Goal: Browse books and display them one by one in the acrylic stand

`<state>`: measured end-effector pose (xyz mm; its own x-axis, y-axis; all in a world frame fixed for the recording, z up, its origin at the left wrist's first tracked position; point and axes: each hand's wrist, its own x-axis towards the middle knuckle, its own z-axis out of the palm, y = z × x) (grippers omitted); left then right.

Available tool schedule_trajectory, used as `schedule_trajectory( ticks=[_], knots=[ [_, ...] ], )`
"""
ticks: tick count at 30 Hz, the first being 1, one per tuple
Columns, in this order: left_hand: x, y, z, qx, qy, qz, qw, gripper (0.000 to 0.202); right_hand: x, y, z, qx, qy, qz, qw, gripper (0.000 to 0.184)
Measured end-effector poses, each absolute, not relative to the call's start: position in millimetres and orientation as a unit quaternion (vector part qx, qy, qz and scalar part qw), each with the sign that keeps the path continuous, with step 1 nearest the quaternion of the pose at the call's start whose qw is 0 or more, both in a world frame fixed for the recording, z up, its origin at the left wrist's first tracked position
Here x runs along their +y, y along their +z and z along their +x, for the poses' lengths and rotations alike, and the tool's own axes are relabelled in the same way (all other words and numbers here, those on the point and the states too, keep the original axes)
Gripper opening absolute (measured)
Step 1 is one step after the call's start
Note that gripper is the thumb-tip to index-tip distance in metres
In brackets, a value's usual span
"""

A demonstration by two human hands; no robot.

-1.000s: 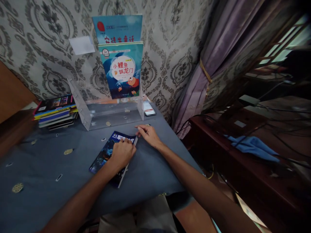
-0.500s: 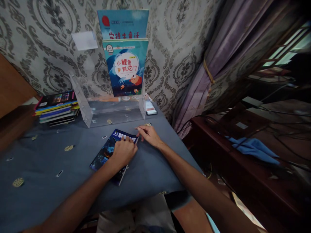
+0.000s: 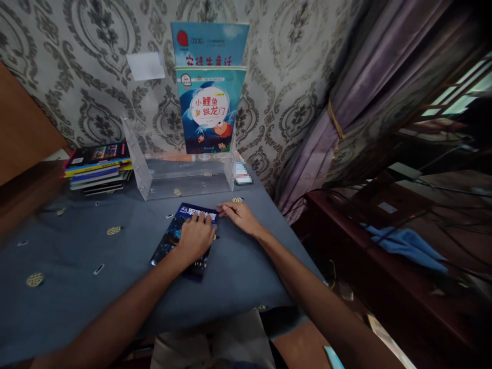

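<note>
A dark blue magazine-like book [image 3: 175, 233] with a military-looking cover lies tilted on the table. My left hand [image 3: 197, 236] rests palm down across its cover, fingers spread over the white title near the top edge. Just off the book's upper right corner is my right hand [image 3: 240, 216], its fingers loosely extended and their tips at or very near that corner. Whether they touch it I cannot tell. My left hand and forearm hide part of the cover.
Behind the book stands a clear acrylic rack [image 3: 188, 190] holding two blue children's books [image 3: 209, 110] upright, one above the other. A book pile [image 3: 100, 171] is at the left. A blue-grey cloth [image 3: 126, 266] covers the table. A blue rag [image 3: 407, 246] lies on the dark furniture at right.
The book has turned slightly and now lies flatter, its right edge no longer raised. My left hand's fingers have straightened over the cover. The camera view has shifted a little left.
</note>
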<state>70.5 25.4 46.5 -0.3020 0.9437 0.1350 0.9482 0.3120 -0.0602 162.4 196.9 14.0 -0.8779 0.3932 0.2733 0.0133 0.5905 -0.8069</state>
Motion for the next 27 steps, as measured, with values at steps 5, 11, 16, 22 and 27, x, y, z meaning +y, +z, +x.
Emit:
schedule_trajectory(
  ticks=[5,11,16,22,27],
  knots=[
    [25,39,54,-0.806,-0.06,-0.584,0.077,0.038,200,10,159,-0.881,0.418,-0.076,0.208,0.036],
    [16,44,40,-0.764,-0.056,-0.642,0.024,0.037,199,7,158,-0.906,0.376,-0.063,0.185,0.033],
    [-13,51,32,-0.696,-0.034,-0.714,-0.073,0.055,197,5,158,-0.92,0.344,-0.05,0.182,0.033],
    [-53,47,39,-0.663,-0.045,-0.743,-0.077,0.058,196,-1,155,-0.931,0.322,-0.047,0.168,0.035],
    [-61,36,48,-0.67,-0.059,-0.74,-0.028,0.041,195,-3,153,-0.934,0.303,-0.042,0.183,0.034]
  ],
)
